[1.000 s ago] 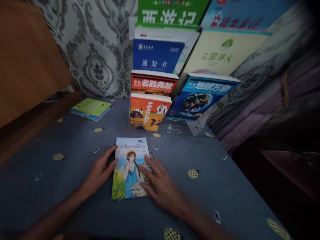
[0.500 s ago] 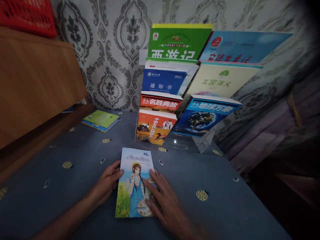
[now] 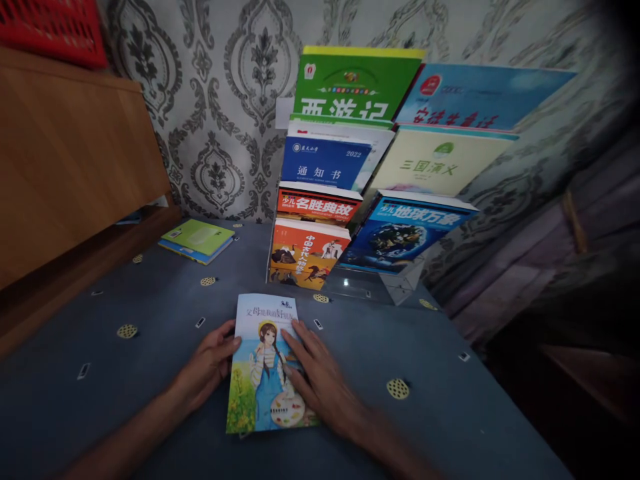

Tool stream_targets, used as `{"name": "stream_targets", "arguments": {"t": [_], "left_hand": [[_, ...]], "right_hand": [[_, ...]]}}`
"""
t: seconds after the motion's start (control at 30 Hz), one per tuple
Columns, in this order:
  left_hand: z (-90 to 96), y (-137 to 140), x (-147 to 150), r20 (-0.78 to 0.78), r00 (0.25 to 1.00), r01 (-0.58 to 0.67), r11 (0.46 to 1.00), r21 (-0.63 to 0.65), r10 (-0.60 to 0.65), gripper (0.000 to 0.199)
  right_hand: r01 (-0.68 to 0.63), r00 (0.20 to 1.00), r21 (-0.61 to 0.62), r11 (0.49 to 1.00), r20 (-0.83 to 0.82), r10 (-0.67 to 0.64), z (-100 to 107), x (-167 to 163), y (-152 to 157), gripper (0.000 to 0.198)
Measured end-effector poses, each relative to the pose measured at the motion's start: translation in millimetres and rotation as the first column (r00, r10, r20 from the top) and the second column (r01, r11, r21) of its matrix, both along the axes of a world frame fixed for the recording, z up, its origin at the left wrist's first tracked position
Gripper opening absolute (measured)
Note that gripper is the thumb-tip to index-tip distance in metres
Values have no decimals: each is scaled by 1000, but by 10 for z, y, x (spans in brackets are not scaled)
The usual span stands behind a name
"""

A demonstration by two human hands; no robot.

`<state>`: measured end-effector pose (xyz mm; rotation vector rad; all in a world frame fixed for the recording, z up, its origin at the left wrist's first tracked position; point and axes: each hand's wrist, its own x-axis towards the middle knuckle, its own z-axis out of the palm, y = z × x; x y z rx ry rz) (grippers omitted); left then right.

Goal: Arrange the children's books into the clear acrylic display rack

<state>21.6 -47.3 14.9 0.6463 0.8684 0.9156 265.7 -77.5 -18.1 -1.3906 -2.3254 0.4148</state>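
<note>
A thin book [image 3: 267,373] lies face up in front of me, its cover showing a girl in a yellow hat and blue overalls. My left hand [image 3: 213,360] grips its left edge, thumb on the cover and the other fingers at or beneath the side. Over the right edge, my right hand [image 3: 320,377] rests with fingers stretched out on the cover, partly hiding the picture. The book looks slightly raised at its lower edge.
Beyond the book stands a clear display rack [image 3: 400,287] with several books, among them an orange one [image 3: 307,260] and a blue one [image 3: 407,233]. A green book [image 3: 197,240] lies at the back left, near a wooden cabinet [image 3: 75,153] with a red basket [image 3: 55,30] on top.
My right hand has slid up and inward across the cover, its fingertips now nearer the title. My left hand keeps its hold on the left edge. The whole view has shifted slightly.
</note>
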Motion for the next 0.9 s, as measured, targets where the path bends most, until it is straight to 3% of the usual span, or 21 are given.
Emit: {"name": "stream_targets", "arguments": {"t": [0.23, 0.37, 0.43, 0.6, 0.67, 0.77, 0.9], "left_hand": [[47, -26, 2, 21, 999, -25, 999, -21, 25, 73], [69, -42, 2, 11, 1000, -8, 1000, -21, 8, 73], [77, -47, 5, 13, 1000, 4, 1000, -14, -4, 72], [93, -48, 8, 6, 1000, -6, 1000, 6, 6, 71], [93, -42, 3, -3, 1000, -18, 1000, 11, 18, 72], [89, -27, -9, -14, 999, -42, 999, 5, 42, 71], [89, -9, -16, -26, 997, -73, 997, -12, 73, 68]], "right_hand": [[162, 945, -138, 977, -264, -194, -7, -125, 284, 64], [214, 842, -139, 967, -475, -255, -82, -107, 289, 73], [205, 750, -199, 958, -598, -284, -104, -103, 270, 78], [-77, 354, -484, 872, -831, -430, -45, -124, 229, 88], [-169, 255, -527, 833, -840, -479, 21, -123, 222, 82], [-306, 187, -556, 773, -831, -524, 120, -115, 214, 62], [-430, 168, -559, 708, -821, -546, 185, -115, 194, 49]]}}
